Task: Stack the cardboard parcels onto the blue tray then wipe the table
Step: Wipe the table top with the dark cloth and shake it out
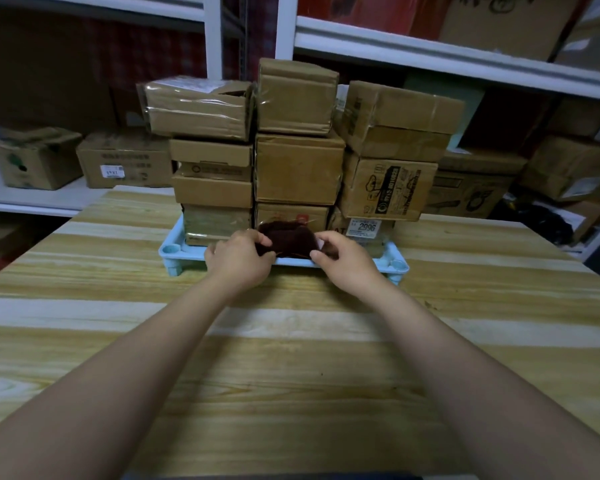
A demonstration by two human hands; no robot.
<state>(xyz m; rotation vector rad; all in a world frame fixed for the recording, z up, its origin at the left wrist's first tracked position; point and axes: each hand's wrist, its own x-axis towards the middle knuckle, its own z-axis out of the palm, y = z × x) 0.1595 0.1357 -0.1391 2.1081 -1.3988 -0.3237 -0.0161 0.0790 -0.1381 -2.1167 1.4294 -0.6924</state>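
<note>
Now, at the far middle of the table (pixel 291 375): a blue tray (pixel 169 250) on short legs, loaded with cardboard parcels (pixel 298 168) in three columns side by side, three or four high. Left column topped by a parcel wrapped in clear film, overhanging a little to the left. Middle column tallest. Right column with a tilted top parcel and, at its base, a parcel bearing a white label (pixel 366 226) printed 2996. Whole stack resting on the tray.

Just in front of the bottom row, above the tray's near rim, a dark brown cloth (pixel 288 237), bunched up and held between both hands. Cloth's left end gripped by the left hand (pixel 238 259), fingers (pixel 258 239) curled over the fabric. Right end pinched by the right hand (pixel 347 261), thumb below and curled fingers above. Cloth close against the lowest middle parcel; touching or not, cannot tell.

Both forearms (pixel 447 341) bare, stretched forward over the striped wooden top of the table.

Behind the table, white metal shelves (pixel 430 53) carrying more cardboard boxes (pixel 123 161) to the left and right, well apart from the tray.
</note>
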